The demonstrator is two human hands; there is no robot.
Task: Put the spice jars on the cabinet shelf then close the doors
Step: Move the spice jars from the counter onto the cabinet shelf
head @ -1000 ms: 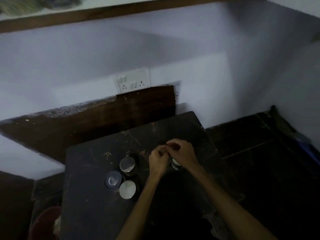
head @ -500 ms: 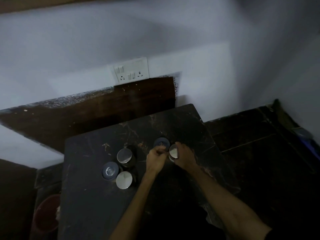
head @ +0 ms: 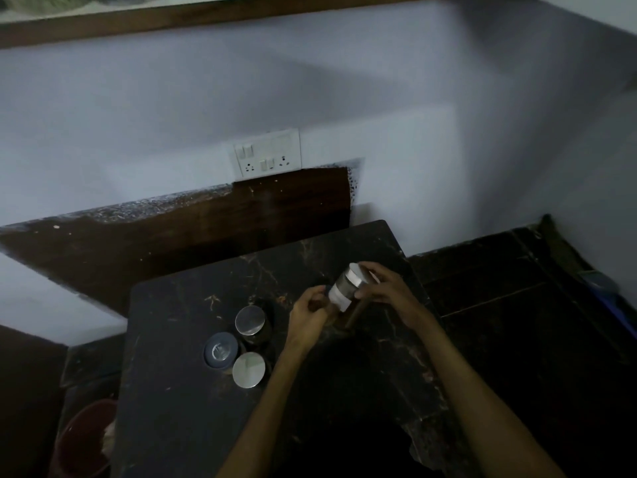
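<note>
Tilted above the dark marble table (head: 179, 415), a glass spice jar with a silver lid (head: 345, 287) is gripped in my right hand (head: 387, 289). My left hand (head: 306, 317) is right beside the jar's base, fingers curled around a dark jar whose bluish lid rim (head: 321, 289) barely shows. Three more jars stand together on the table to the left: one with a silver lid (head: 250, 320), one with a blue lid (head: 220, 350), and another with a silver lid (head: 249, 369). No cabinet doors are in view.
A wood-edged shelf (head: 206, 19) runs along the top of the wall. A white switch and socket plate (head: 267, 153) sits above a dark wooden board (head: 172, 236). A red bucket (head: 82, 439) stands on the floor at lower left. Dark floor tiles lie to the right.
My right hand has lifted the silver-lidded jar off the table and tilted it. The blue-lidded jar that showed behind my left hand is now mostly hidden by it. The view has tipped up slightly.
</note>
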